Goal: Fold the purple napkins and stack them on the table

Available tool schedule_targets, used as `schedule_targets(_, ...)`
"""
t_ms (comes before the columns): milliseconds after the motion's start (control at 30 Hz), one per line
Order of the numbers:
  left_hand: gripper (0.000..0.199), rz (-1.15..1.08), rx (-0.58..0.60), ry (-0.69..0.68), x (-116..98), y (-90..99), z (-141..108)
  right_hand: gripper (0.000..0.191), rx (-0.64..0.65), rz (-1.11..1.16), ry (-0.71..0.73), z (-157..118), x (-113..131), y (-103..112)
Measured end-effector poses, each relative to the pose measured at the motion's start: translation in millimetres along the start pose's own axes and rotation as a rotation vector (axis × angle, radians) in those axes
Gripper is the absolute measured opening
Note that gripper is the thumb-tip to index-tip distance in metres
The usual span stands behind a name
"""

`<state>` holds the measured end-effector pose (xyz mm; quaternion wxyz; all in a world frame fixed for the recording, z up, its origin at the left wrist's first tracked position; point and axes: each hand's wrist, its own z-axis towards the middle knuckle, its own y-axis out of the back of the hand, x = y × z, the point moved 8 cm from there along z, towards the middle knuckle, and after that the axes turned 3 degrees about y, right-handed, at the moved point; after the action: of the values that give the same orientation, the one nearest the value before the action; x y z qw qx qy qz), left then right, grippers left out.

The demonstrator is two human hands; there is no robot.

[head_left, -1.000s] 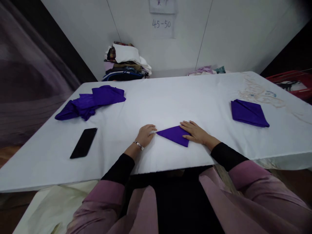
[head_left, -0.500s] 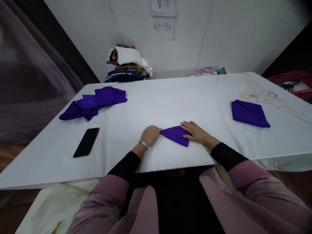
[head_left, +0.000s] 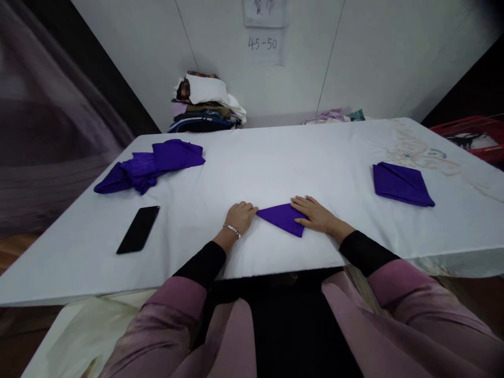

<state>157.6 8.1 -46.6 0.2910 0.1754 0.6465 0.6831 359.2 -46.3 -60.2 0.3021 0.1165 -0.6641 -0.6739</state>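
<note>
A purple cloth napkin (head_left: 280, 217), folded into a narrow triangle, lies flat near the front edge of the white-covered table (head_left: 271, 163). At its pointed left tip, my left hand (head_left: 241, 216) has its fingers curled together, with thumb and forefinger pinching the corner. My right hand (head_left: 315, 214) rests palm down on the wider right end, fingers stretched out and hiding part of the cloth. To the right sits another purple napkin (head_left: 402, 184), folded into a flat packet. Several loose purple cloths (head_left: 157, 164) lie crumpled in a heap at the back left.
A black phone (head_left: 138, 230) lies on the left of the table. Behind the far edge, a pile of folded clothes (head_left: 207, 102) stands against the wall, with more fabric (head_left: 331, 116) to its right. A red basket (head_left: 482, 149) is beyond the right edge.
My left hand has shifted very slightly left at the napkin's tip. My right hand and the napkin look almost the same; the whole view has moved a touch.
</note>
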Motion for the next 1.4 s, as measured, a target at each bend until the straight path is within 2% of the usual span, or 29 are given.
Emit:
schedule_targets(200, 0.031, 0.033, -0.025, 0.165, 12.7, -0.3, -0.3, 0.063, -0.015, -0.003, 0.007, 0.3, 0.9, 0.5)
schedule_targets(300, 0.031, -0.011, -0.062, 0.325, 31.4, 6.8, -4.3, 0.063, -0.014, -0.003, 0.009, 0.3, 1.2, 0.6)
schedule_targets(367, 0.034, -0.08, -0.113, 0.379, 33.9, 14.8, -7.1, 0.063, -0.011, -0.005, 0.01, 0.3, 1.2, 0.3)
schedule_targets(433, 0.037, -0.141, -0.168, 0.312, 17.1, 22.1, -7.5, 0.063, -0.01, -0.008, 0.01, 0.3, 1.2, 0.0)
schedule_targets(500, 0.039, -0.162, -0.162, 0.143, -17.1, 21.9, -7.1, 0.063, -0.015, -0.007, 0.012, 0.4, 1.3, -0.1)
schedule_targets(600, 0.051, -0.132, -0.053, -0.073, -67.7, 4.8, -11.2, 0.063, -0.033, -0.002, 0.015, 0.3, 1.6, 0.9)
schedule_targets(667, 0.066, -0.105, 0.014, -0.077, -80.6, -9.4, -14.8, 0.063, -0.039, -0.004, 0.018, 0.3, 2.0, 1.2)
schedule_targets(733, 0.075, -0.091, 0.059, -0.018, -79.5, -20.3, -17.6, 0.063, -0.037, -0.011, 0.02, 0.5, 2.2, 1.0)
schedule_targets(833, 0.079, -0.08, 0.089, 0.037, -72.7, -27.1, -20.8, 0.063, -0.032, -0.027, 0.02, 0.7, 1.9, 0.1)
schedule_targets(1200, 0.083, 0.016, 0.125, 0.069, -70.2, -28.9, -22.3, 0.062, -0.037, -0.049, 0.004, 1.5, 1.0, -0.7)
schedule_targets(1400, 0.08, 0.063, 0.105, 0.236, -51.4, -26.9, -26.9, 0.062, -0.044, -0.038, 0.005, 2.3, 2.4, 0.7)
